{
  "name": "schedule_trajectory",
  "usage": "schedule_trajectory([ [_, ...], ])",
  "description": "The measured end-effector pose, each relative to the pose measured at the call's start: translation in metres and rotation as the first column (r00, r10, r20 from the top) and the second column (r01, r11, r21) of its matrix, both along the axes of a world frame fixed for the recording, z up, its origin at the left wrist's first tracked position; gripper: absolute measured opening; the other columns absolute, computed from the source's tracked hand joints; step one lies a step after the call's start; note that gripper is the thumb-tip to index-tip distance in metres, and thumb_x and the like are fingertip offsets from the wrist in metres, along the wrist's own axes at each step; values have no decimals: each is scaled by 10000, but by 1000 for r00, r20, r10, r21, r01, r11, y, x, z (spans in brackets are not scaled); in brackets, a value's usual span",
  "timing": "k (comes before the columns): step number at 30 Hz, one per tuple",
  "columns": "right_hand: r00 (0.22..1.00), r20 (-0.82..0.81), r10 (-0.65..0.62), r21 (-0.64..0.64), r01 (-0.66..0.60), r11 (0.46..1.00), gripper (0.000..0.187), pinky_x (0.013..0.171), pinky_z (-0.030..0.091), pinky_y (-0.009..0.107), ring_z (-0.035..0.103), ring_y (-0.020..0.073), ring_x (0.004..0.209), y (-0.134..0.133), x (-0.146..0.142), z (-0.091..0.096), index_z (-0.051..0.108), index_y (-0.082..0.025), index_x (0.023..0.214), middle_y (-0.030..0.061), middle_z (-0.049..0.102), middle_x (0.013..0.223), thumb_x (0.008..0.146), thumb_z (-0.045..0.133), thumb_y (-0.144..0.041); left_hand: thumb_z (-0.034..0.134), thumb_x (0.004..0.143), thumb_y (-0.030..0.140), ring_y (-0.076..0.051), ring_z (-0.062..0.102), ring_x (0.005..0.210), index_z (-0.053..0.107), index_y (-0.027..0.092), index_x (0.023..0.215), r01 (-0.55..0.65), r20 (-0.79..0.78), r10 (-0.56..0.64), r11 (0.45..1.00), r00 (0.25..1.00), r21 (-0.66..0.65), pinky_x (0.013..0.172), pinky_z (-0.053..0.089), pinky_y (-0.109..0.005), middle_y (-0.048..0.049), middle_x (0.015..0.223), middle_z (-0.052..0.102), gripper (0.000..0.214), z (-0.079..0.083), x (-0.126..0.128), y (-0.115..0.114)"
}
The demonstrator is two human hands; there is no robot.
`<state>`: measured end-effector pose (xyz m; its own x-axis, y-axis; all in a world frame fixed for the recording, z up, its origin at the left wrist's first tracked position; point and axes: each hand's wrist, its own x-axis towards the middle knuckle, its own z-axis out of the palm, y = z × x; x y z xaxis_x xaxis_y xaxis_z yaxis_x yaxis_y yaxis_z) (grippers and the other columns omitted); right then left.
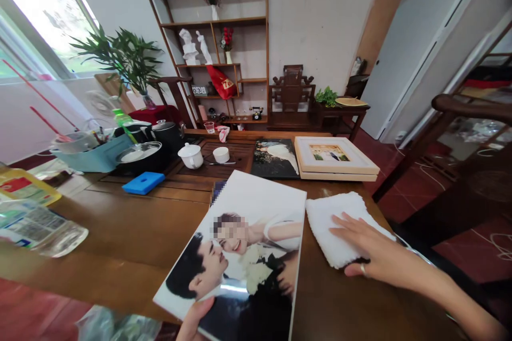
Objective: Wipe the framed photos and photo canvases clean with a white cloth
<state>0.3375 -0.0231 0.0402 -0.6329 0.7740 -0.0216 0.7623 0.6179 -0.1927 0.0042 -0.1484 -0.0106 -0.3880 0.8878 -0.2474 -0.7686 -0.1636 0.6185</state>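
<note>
My left hand (194, 319) grips the lower edge of a glossy photo panel (264, 266), its thumb on the front and its other fingers hidden. The panel has a thin white edge and shows a couple with pale flowers; it is tilted up over the table. To its right a folded white towel (340, 213) lies at the table's right edge. My right hand (368, 245), a ring on one finger, rests on the towel with its fingers stretched out flat.
Beyond the panel are a dark photo board (276, 160), a pale framed picture (340, 154), a white lidded cup (191, 155) and a small white cup (221, 155). Leftward are a blue sponge (143, 183), a lidded pan (138, 157), a blue basin (94, 157) and a clear bottle (44, 229).
</note>
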Motion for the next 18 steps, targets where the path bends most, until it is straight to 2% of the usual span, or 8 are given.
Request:
schedule_trajectory([
  [2, 997, -77, 0, -8, -1, 1000, 618, 1092, 362, 529, 370, 336, 1365, 25, -19, 21, 539, -246, 1353, 97, 413, 1492, 787, 668, -458, 614, 852, 253, -275, 653, 1025, 713, 210, 1004, -20, -62, 19, 999, 998, -28, 825, 560, -359, -42, 1066, 705, 187, 3, -7, 9],
  [4, 990, -144, 9, 99, 5, 995, 534, 1102, 359, 479, 424, 291, 1337, 62, -51, 34, 519, -205, 1363, 118, 481, 1445, 890, 545, -450, 566, 933, 334, -225, 617, 1029, 591, 179, 1178, -40, -86, 37, 999, 996, -36, 866, 538, -411, -84, 1208, 602, 292, 5, -14, 21],
  [5, 991, -127, 40, 159, -19, 987, 509, 1102, 359, 459, 440, 278, 1324, 83, -71, 36, 501, -170, 1372, 143, 497, 1426, 921, 501, -407, 570, 929, 346, -229, 615, 1025, 589, 180, 1179, -54, -97, 50, 998, 994, -42, 862, 538, -417, -85, 1204, 600, 301, 6, -18, 26],
  [6, 995, -56, 79, 205, -66, 976, 505, 1109, 346, 449, 415, 275, 1341, 104, -92, 35, 470, -140, 1390, 166, 475, 1439, 932, 484, -352, 589, 898, 350, -262, 623, 1008, 649, 242, 1093, -69, -105, 63, 996, 992, -51, 831, 555, -413, -64, 1138, 644, 230, 6, -21, 29],
  [7, 993, 55, 100, 234, -110, 966, 516, 1116, 328, 455, 374, 282, 1366, 125, -113, 31, 441, -120, 1405, 184, 442, 1459, 922, 491, -296, 608, 859, 343, -293, 634, 986, 686, 278, 1006, -83, -112, 76, 995, 991, -60, 795, 567, -424, -46, 1042, 679, 178, 5, -25, 32],
  [11, 984, 162, 70, 206, -103, 973, 694, 1117, 254, 537, 245, 382, 1410, 186, -175, 2, 412, -66, 1406, 253, 327, 1506, 743, 613, -106, 613, 695, 291, -348, 673, 873, 712, 290, 804, -134, -72, 125, 980, 990, -149, 692, 586, -445, -60, 712, 667, 148, 0, -33, 30],
  [14, 974, 228, 12, 185, -56, 981, 779, 1031, 320, 616, 338, 460, 1336, 205, -188, -17, 365, -35, 1424, 316, 354, 1460, 693, 625, -105, 596, 655, 249, -368, 678, 860, 692, 282, 775, -150, -44, 144, 969, 989, -195, 668, 584, -457, -66, 635, 635, 157, -1, -36, 34],
  [18, 971, 238, 9, 260, -72, 963, 700, 1010, 341, 595, 345, 431, 1326, 206, -181, -28, 302, -35, 1455, 299, 337, 1475, 781, 485, -82, 586, 665, 205, -383, 671, 917, 683, 256, 799, -153, -26, 150, 968, 988, -198, 738, 581, -470, -86, 652, 641, 172, -2, -31, 52],
])
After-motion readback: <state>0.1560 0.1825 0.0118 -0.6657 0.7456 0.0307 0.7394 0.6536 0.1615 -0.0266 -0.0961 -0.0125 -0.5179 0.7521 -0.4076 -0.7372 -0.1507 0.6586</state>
